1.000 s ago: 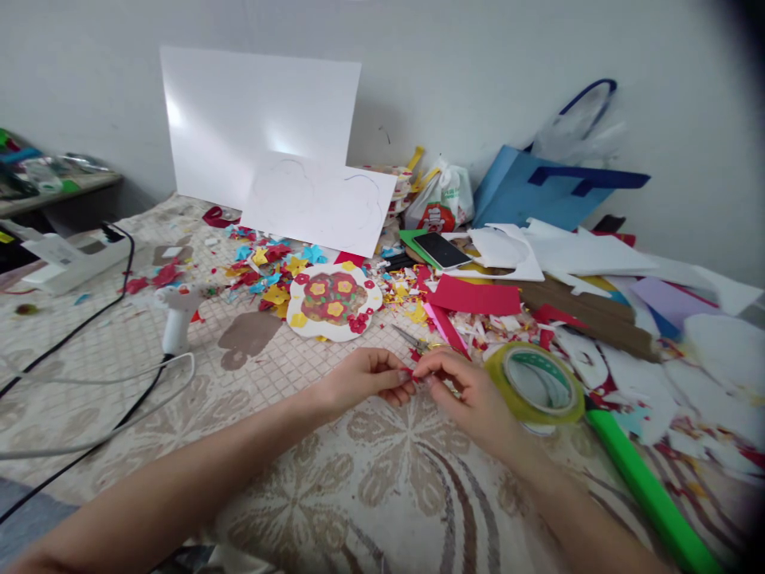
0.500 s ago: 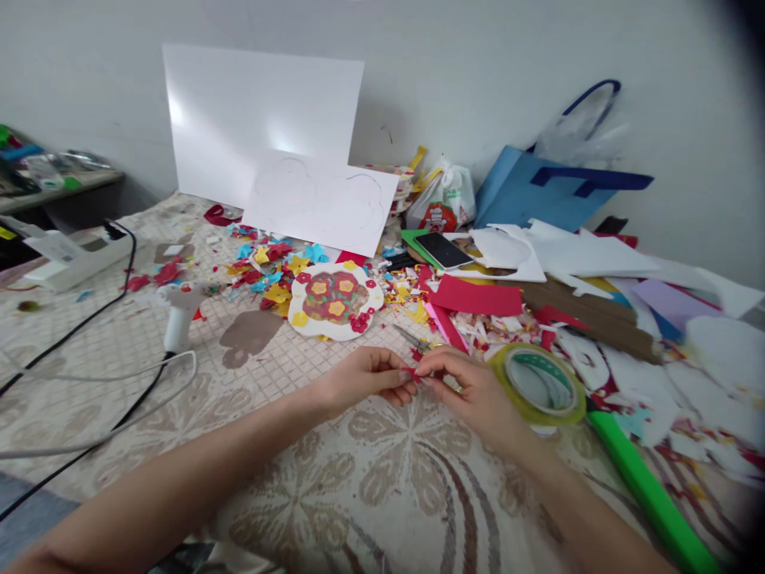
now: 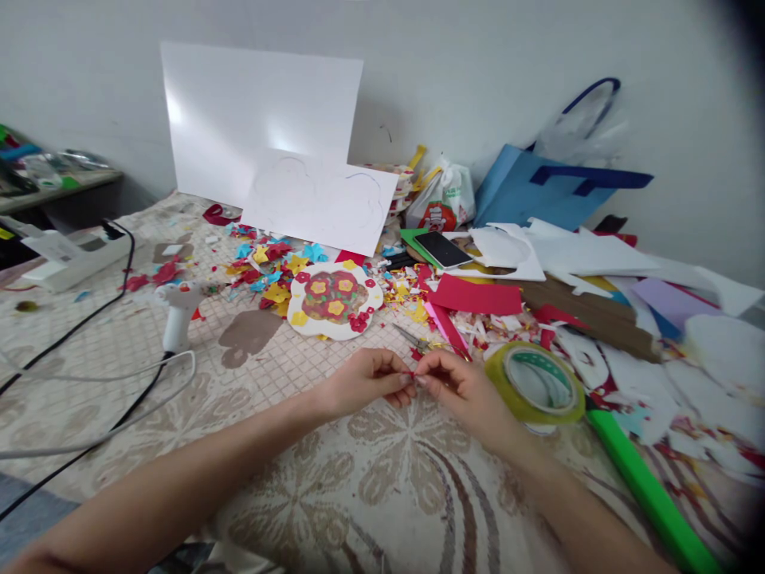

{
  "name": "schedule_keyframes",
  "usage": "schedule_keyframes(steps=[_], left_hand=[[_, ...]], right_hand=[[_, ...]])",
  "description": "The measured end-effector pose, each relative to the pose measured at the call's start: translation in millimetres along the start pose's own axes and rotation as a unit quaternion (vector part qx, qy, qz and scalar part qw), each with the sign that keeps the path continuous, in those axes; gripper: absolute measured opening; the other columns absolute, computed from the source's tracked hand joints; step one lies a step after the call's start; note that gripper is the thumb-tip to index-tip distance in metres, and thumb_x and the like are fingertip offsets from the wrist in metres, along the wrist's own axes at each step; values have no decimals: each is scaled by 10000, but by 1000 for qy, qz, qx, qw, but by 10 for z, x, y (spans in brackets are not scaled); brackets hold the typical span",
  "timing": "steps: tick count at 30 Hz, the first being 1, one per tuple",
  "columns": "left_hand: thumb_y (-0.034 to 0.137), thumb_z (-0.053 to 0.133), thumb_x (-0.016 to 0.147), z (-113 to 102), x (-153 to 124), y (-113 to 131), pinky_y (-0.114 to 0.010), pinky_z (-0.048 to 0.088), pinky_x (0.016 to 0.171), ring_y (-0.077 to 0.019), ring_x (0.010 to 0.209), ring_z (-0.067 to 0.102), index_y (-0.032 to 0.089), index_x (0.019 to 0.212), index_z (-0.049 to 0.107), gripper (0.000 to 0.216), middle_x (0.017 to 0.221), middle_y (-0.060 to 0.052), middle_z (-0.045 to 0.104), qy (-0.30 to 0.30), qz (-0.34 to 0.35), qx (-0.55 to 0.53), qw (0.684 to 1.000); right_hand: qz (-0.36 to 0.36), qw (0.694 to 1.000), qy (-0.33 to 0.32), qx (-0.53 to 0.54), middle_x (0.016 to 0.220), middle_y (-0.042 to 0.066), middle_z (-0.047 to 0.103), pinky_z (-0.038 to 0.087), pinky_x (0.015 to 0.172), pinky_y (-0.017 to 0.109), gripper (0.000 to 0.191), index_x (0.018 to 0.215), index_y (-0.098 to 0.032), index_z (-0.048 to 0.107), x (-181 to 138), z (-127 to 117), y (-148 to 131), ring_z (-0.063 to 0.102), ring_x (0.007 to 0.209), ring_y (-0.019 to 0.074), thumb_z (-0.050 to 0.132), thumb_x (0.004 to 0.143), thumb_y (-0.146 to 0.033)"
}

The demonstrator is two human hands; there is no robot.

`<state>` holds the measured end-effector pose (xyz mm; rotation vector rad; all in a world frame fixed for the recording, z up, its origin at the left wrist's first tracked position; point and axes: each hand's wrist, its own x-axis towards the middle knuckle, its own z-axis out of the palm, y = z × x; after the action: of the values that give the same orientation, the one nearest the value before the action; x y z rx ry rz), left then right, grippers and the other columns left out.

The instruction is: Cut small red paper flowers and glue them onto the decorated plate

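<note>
Between the fingertips of both hands is a small red paper piece (image 3: pixel 412 375), mostly covered by the fingers. My left hand (image 3: pixel 367 381) pinches it from the left, and my right hand (image 3: pixel 457 387) pinches it from the right. Just behind the right hand lie scissors (image 3: pixel 423 344) with gold-coloured handles, partly hidden by that hand. Farther back rests a white scallop-edged paper piece (image 3: pixel 311 320) decorated with red and yellow flowers. A red paper strip (image 3: pixel 476 295) lies on scraps beyond the right hand.
A white glue gun (image 3: pixel 178 317) with cables stands at left. To the right are a tape roll (image 3: pixel 541 383) and a long green object (image 3: pixel 639 478). Colourful paper flowers (image 3: pixel 275 271), a phone (image 3: pixel 443 249) and white boards (image 3: pixel 263 112) are at the back.
Both hands stay together, with the fingertips shifting slightly around the red paper. Less of it shows now, while more of the scissors' handles can be seen.
</note>
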<state>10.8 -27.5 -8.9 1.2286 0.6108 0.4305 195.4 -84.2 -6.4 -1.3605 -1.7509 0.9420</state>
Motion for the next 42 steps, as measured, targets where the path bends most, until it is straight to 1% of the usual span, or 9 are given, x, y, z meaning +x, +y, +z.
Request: schedule_keyframes(steps=[3,6,10,17,22,27,30,33,42], left_hand=[[377,646,755,2,2,-8,-277,489,649,-112,645,598,110,791,592,274,750,-45,652,2,9,11,1000],[386,640,756,0,5,-21,-277,488,650,-111,642,594,113,794,590,281,747,-43,649,7,16,24,1000],[400,640,749,2,-1,-24,-280,487,651,-117,649,594,116,792,586,292,740,-44,646,7,24,30,999],[374,631,761,21,-3,-11,-276,484,652,-117,645,591,118,782,584,261,719,-39,646,20,26,41,999],[359,638,755,25,2,-20,-264,474,627,-109,611,580,117,765,575,250,687,-35,640,32,16,52,998],[318,619,767,15,-4,-14,-261,467,623,-103,606,567,119,768,564,207,684,-31,628,26,26,55,998],[313,609,772,9,-8,-13,-265,465,626,-108,617,566,121,775,559,199,700,-36,628,13,33,61,998],[327,609,774,-1,-5,-18,-265,464,627,-108,622,567,123,783,559,210,711,-38,629,4,35,63,997],[387,582,795,-62,46,-49,-241,437,589,-94,596,541,132,763,545,260,698,-17,606,17,35,92,995]], right_hand=[[38,997,-8,61,797,3,570,451,662,251,70,883,-203,535,-8,37,11,544,729,139,512,869,-267],[57,994,-7,93,790,-4,546,446,645,238,76,872,-200,516,-5,60,24,532,714,129,524,862,-275],[73,990,-1,123,819,0,544,451,644,239,130,921,-204,495,-1,72,28,543,733,131,543,851,-302],[78,991,12,109,730,-17,513,422,584,238,131,835,-205,511,-4,99,11,488,624,121,513,860,-334],[82,991,29,100,713,-22,490,403,570,233,124,837,-206,506,-10,143,-12,468,617,121,506,865,-327],[90,990,15,107,697,-21,500,396,554,226,175,842,-202,513,-14,138,-33,471,606,121,474,888,-366],[70,994,5,85,671,-26,476,368,545,223,196,786,-196,507,-19,130,-48,441,595,117,471,893,-356],[44,998,19,51,656,-31,443,354,565,228,197,755,-194,494,-23,139,-58,419,608,120,458,901,-321],[68,993,8,92,686,-20,515,380,573,220,143,815,-194,527,-8,149,-34,463,614,121,455,897,-287]])
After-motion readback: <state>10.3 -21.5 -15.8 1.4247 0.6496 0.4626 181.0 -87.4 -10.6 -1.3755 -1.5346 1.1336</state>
